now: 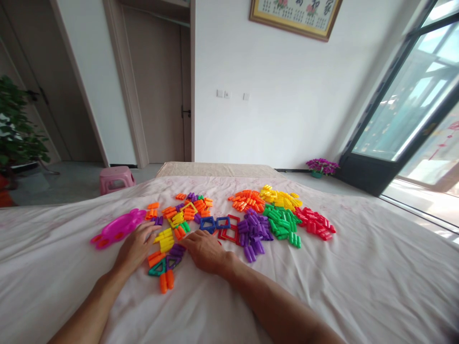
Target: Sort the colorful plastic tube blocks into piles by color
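Plastic pieces (165, 240) in mixed colours lie scattered over a pale, wrinkled cloth-covered surface (322, 286), left of its middle, in a ragged band running from toward the far edge down to the near side. Left of them, toward the left edge, lies a magenta tray (120, 227). Right of the middle, toward the far edge, sit heaps grouped by colour: purple (254, 227), green (282, 220), orange (247, 200), yellow (281, 197) and, farthest right, red (315, 223). The left hand (138, 243) rests between the tray and the mixed pieces, its fingers extended and slightly spread, their tips just beside purple and yellow pieces. The right hand (206, 251) reaches in from the opposite side, its fingers bent, tips among the orange and purple pieces; whether they pinch one cannot be told. Two blue square frames (215, 223) lie just beyond that hand, with red frames (238, 229) to their right. A small teal triangle (157, 274) lies nearer the close edge, beside orange pieces.
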A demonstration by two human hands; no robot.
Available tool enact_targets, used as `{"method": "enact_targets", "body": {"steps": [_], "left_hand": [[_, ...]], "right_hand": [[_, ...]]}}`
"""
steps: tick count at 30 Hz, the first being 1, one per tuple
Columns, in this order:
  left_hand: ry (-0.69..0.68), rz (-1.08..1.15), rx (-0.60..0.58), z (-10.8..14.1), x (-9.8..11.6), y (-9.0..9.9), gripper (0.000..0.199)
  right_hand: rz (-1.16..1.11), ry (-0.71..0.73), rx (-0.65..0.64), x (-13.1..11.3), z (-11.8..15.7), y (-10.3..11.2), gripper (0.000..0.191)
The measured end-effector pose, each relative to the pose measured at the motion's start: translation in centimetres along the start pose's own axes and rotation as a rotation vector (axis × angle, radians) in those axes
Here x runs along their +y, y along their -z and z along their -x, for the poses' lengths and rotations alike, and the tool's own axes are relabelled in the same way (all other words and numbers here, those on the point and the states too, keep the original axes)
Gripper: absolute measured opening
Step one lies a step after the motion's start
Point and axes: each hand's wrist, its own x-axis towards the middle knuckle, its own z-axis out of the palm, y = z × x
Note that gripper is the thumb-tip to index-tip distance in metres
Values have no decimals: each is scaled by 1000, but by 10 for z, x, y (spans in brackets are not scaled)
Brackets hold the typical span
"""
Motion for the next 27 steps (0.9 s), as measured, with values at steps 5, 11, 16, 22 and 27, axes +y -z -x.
{"method": "enact_targets", "body": {"steps": [5,11,16,22,27], "left_hand": [[-19,13,-5,-1,-3,-2,39],[-21,25,-27,-1,-4,-1,38],[-25,17,-30,-1,-3,-1,39],[-24,6,-16,-1,-2,-2,39],[-30,3,-25,-1,-5,-3,38]], "right_hand": [[23,-7,28,-2,-3,-4,27],[33,-81,78,-3,-1,-8,23],[17,-137,106,-3,-2,-12,13],[21,-159,92,3,-9,-21,10],[4,-169,105,4,-6,-21,14]]}}
